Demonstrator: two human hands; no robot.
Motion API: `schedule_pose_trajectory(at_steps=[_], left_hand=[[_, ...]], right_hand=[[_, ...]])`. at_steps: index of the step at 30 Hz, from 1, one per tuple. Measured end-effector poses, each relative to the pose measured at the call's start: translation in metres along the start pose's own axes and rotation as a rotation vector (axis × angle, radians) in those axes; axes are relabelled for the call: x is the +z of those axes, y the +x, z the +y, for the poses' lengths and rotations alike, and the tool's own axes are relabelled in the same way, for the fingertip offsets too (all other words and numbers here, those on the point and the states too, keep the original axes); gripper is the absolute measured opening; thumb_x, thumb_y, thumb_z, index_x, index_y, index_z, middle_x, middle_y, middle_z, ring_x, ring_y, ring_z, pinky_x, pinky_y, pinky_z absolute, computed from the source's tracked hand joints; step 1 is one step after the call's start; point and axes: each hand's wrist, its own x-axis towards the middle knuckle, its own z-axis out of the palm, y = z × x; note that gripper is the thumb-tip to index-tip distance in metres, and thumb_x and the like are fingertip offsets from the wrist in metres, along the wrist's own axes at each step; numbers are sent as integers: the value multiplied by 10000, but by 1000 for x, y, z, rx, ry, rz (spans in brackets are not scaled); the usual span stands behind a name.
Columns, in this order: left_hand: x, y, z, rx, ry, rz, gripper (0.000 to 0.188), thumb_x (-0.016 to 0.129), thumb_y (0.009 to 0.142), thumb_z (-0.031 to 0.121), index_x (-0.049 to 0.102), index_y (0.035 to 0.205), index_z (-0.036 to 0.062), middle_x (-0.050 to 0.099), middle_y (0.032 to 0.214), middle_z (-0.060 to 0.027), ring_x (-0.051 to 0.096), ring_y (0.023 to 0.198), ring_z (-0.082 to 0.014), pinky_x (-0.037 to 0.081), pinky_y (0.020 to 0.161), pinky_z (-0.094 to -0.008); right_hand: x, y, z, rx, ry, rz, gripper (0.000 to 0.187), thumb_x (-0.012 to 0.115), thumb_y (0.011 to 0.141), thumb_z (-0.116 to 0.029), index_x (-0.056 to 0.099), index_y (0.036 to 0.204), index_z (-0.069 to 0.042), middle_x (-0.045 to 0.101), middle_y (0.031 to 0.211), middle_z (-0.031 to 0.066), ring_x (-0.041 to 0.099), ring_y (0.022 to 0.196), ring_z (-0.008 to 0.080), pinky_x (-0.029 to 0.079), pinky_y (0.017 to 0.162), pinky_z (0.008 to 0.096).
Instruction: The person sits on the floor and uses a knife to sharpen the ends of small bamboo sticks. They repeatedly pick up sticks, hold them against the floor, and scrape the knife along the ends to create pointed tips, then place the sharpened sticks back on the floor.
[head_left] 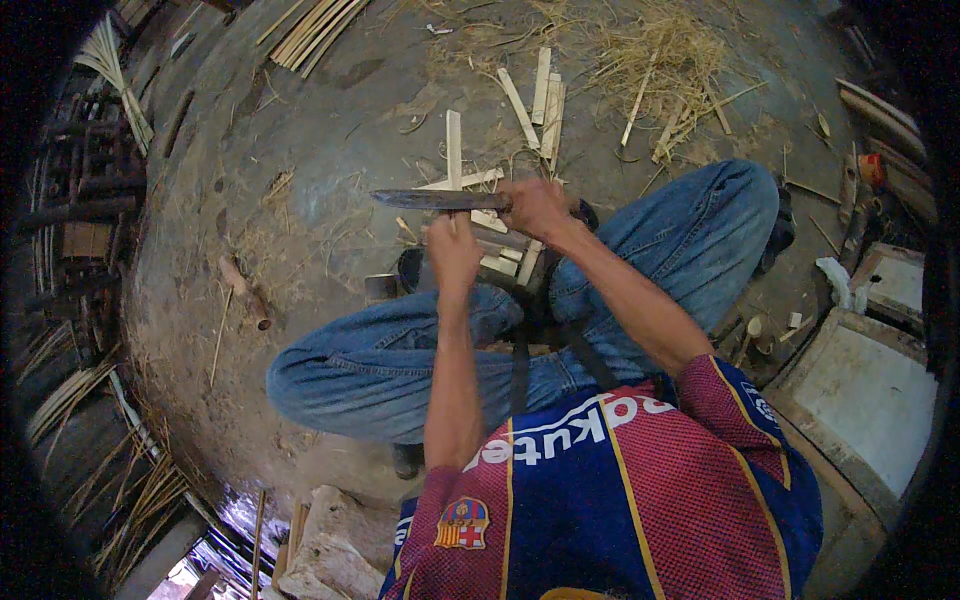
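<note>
My right hand (537, 210) is closed round the handle of a long dark-bladed knife (425, 200), whose blade points left. Upright in my left hand (453, 255) is a pale flat strip of split bamboo (454, 145), gripped at its lower end. The blade lies across this strip just above my left fingers. Several cut bamboo pieces (502, 262) lie on the floor between my crossed legs, partly hidden by my hands. Farther off, more flat strips (543, 100) lie loose.
Fine shavings (665, 70) are heaped at the far right. A bundle of long strips (318, 35) lies at the far left, and a short brown wooden piece (245, 293) rests left of my knee. White-topped boxes (850, 400) stand at the right; a dark wooden rack (80, 205) lines the left.
</note>
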Motion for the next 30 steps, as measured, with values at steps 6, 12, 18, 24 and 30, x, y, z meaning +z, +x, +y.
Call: schedule_pose_trajectory(at_steps=[6, 12, 18, 24, 30], left_hand=[[2, -14, 23, -11, -17, -160, 316, 498, 989, 295, 641, 967, 14, 469, 563, 0, 479, 439, -102, 401, 397, -272], [12, -23, 29, 24, 35, -248, 348, 478, 1003, 320, 657, 1000, 23, 469, 572, 17, 463, 433, -78, 369, 383, -264], [-6, -39, 23, -234, -372, -261, 366, 450, 1013, 348, 632, 1064, 35, 391, 593, 36, 365, 443, -56, 327, 394, -246], [-13, -11, 17, -270, -575, -127, 351, 454, 1017, 345, 588, 1026, 21, 339, 604, 53, 296, 457, -42, 287, 398, -227], [-6, -23, 23, -291, -446, -207, 365, 458, 1015, 353, 574, 972, 10, 353, 603, 55, 298, 433, -43, 288, 386, -233]], right_hand=[[19, 32, 56, 133, -119, 156, 311, 709, 727, -280, 694, 1015, -164, 686, 854, 163, 668, 827, 362, 526, 714, 487], [0, 41, 95, 460, -87, 95, 299, 666, 762, -334, 722, 962, -118, 696, 925, 173, 675, 864, 354, 524, 757, 465], [-27, 39, 97, 564, 230, 95, 345, 680, 746, -363, 724, 976, -109, 690, 964, 172, 667, 891, 346, 520, 770, 481], [28, 7, 0, 41, -2, -146, 338, 698, 756, -376, 691, 1032, -180, 700, 914, 142, 667, 858, 344, 521, 739, 477], [25, 33, 39, 282, -122, 3, 282, 696, 767, -367, 719, 989, -196, 700, 922, 140, 662, 906, 342, 520, 779, 469]])
